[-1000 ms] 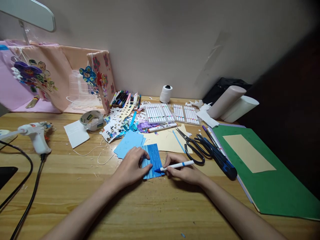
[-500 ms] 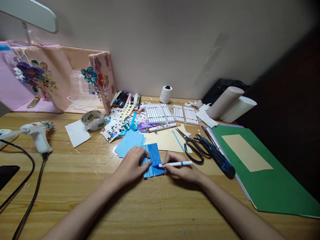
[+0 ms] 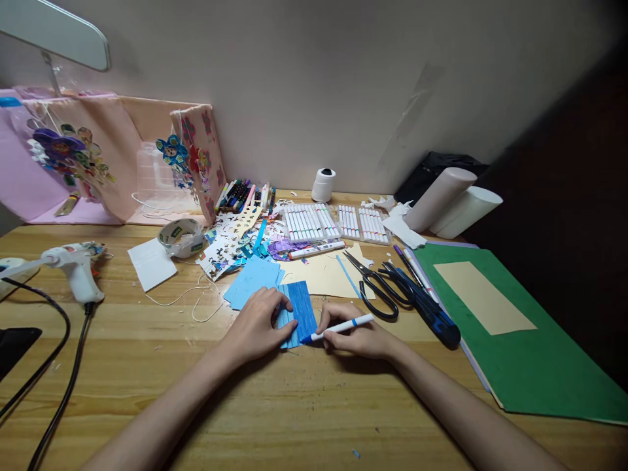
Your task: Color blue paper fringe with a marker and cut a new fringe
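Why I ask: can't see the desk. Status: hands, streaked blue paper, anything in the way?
Left hand resting on streaked blue paper. Right hand gripping white marker, blue tip at paper's near edge. Scissors beyond right hand, off the streaked paper.

Marker tip (image 3: 307, 339) — seemingly on card (image 3: 304, 305)

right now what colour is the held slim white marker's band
Blue band, clearest in the head view.
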Demonstrator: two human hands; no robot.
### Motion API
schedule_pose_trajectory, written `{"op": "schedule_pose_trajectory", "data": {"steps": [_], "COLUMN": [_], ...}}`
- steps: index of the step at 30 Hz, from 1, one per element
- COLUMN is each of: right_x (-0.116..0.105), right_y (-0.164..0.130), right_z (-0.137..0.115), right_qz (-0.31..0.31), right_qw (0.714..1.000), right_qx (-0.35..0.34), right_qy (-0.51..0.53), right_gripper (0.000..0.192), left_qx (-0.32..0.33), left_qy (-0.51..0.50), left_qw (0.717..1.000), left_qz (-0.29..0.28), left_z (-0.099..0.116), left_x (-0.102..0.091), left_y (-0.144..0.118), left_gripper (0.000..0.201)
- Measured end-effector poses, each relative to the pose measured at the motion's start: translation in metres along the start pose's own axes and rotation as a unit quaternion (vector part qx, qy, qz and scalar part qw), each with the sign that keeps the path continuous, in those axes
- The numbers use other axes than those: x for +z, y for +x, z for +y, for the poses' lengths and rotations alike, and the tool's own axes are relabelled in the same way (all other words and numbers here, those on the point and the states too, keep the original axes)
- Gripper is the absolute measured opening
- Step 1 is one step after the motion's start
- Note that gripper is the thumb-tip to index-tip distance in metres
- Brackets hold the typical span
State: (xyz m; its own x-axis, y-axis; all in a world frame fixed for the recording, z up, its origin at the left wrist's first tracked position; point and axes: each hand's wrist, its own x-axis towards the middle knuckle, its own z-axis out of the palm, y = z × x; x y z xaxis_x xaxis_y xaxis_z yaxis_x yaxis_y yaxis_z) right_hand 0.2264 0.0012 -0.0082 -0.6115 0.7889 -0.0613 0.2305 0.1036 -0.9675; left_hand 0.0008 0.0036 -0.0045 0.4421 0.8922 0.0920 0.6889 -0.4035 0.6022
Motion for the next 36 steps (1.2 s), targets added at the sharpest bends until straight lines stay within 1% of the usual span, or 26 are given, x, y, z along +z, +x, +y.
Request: {"op": "schedule_pose_trajectory", "data": {"steps": [8,14,22,29,36], "right_x": [-0.0004,-0.0006,-0.0022,-0.0014,-0.0021], "right_y": [-0.0005,-0.0002,0.0006,-0.0008,-0.0001], "right_z": [-0.0016,0.0029,0.0065,0.0055,0.0059], "right_qz": [-0.024,-0.027,-0.029,-0.033,-0.018], "right_qw": [0.998,0.996,0.999,0.997,0.999], "right_qx": [0.017,0.022,0.001,0.02,0.013], "right_qy": [0.052,0.087,0.032,0.067,0.046], "right_gripper": [0.002,0.005,0.005,0.005,0.003], "left_qx": [0.007,0.009,0.011,0.012,0.011], "left_qy": [-0.004,-0.004,0.005,0.01,0.003], "left_qw": [1.0,1.0,1.0,1.0,1.0], "left_qz": [0.005,0.008,0.005,0.002,-0.002], "left_z": [-0.0001,-0.0017,-0.0024,-0.0018,-0.0008], "left_x": [-0.0001,0.0005,0.0012,0.0006,-0.0007], "left_y": [0.0,-0.0009,-0.0006,-0.0004,0.0013], "left_gripper": [0.015,0.014,0.016,0.017,0.017]}}
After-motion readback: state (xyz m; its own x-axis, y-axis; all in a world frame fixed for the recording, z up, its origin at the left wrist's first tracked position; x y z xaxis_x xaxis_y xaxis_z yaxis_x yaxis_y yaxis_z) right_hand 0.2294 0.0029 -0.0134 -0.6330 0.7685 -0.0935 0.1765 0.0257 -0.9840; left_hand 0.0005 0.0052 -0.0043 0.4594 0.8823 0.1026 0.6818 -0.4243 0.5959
